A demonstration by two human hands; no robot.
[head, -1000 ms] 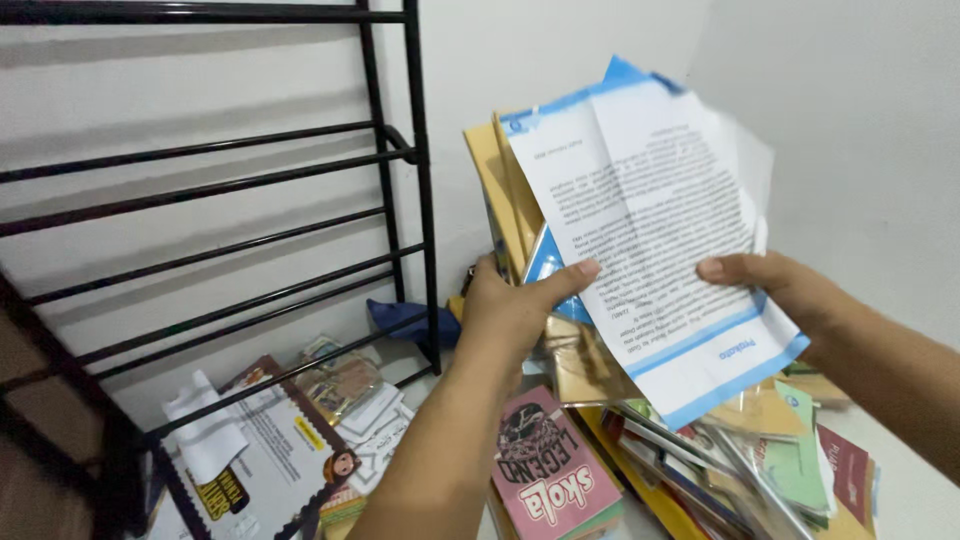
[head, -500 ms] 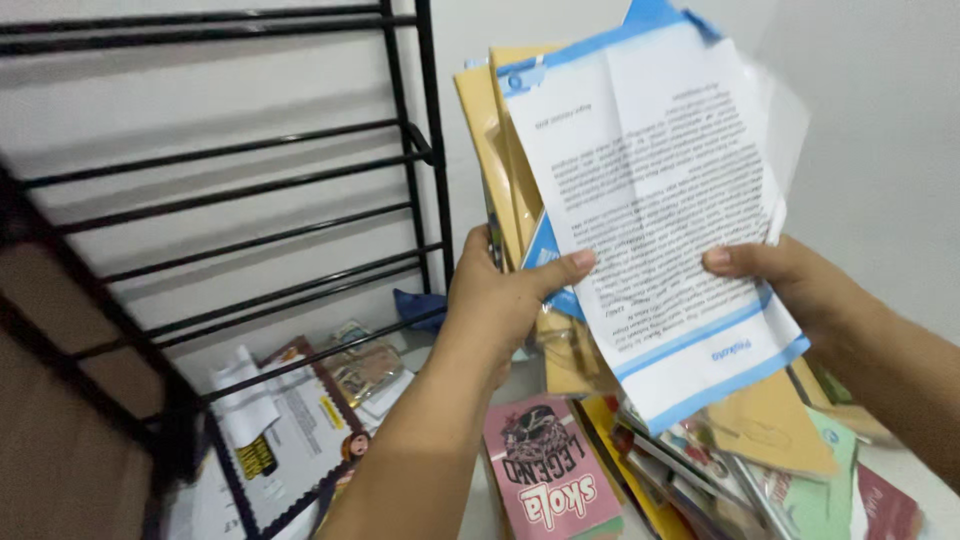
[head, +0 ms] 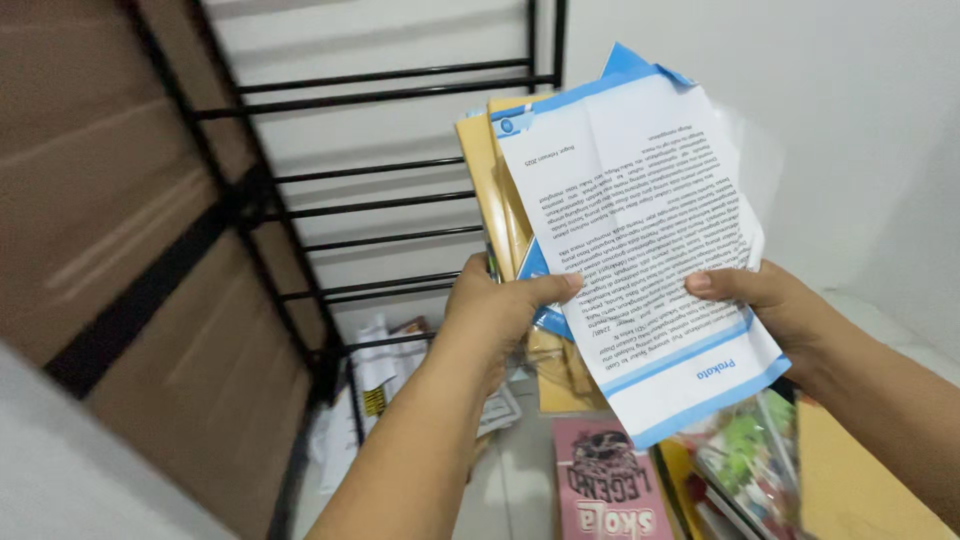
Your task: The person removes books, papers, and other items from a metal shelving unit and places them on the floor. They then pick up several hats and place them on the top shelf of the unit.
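My left hand (head: 495,315) and my right hand (head: 775,305) together hold up a stack of papers. On top lies a white printed letter with a blue border (head: 640,240), seen upside down and creased from folding. Behind it are yellow-brown envelopes (head: 490,175) and a blue sheet. My left thumb presses the letter's left edge, and my right thumb rests on its right edge. The stack hangs in the air in front of a white wall.
A black metal rack (head: 390,190) stands against the wall at the left, with a brown panel (head: 120,230) beside it. On the floor lie a pink book (head: 605,480), scattered papers (head: 380,375), colourful booklets (head: 750,460) and a yellow-brown envelope (head: 860,480).
The view has swung left and closer to the rack, bringing the brown panel into sight. Both hands keep the same hold on the papers.
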